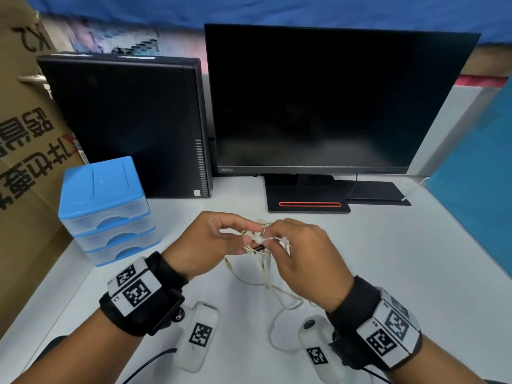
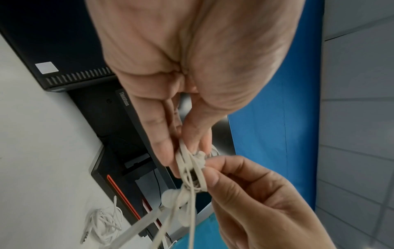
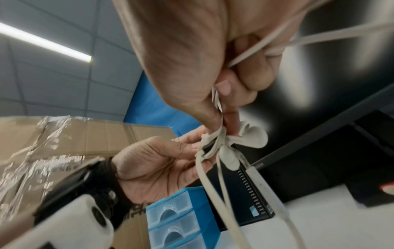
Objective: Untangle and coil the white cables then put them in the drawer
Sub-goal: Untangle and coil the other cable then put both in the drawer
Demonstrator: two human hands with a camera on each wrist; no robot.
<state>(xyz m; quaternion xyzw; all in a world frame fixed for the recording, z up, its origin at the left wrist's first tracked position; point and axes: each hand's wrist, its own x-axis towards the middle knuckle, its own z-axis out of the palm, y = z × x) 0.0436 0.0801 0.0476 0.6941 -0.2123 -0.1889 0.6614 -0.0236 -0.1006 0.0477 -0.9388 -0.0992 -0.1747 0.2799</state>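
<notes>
A tangle of white earphone cables (image 1: 259, 241) hangs above the white table (image 1: 388, 259), held between both hands. My left hand (image 1: 248, 235) pinches the knot from the left with thumb and fingers. From the right, my right hand (image 1: 268, 239) pinches a strand at the same knot. The left wrist view shows the left fingertips (image 2: 166, 151) on the cable bundle (image 2: 192, 170), and a loose heap with a jack plug (image 2: 102, 224) on the table. In the right wrist view the earbuds (image 3: 253, 136) dangle beside the right hand (image 3: 221, 121). The blue drawer unit (image 1: 108, 212) stands at left, drawers closed.
A dark monitor (image 1: 332, 101) on its stand (image 1: 307, 203) and a black PC tower (image 1: 130, 120) fill the back of the table. A cardboard box (image 1: 25, 162) stands at far left and a blue partition (image 1: 476, 176) at right. Slack cable loops (image 1: 279, 328) lie near the wrists.
</notes>
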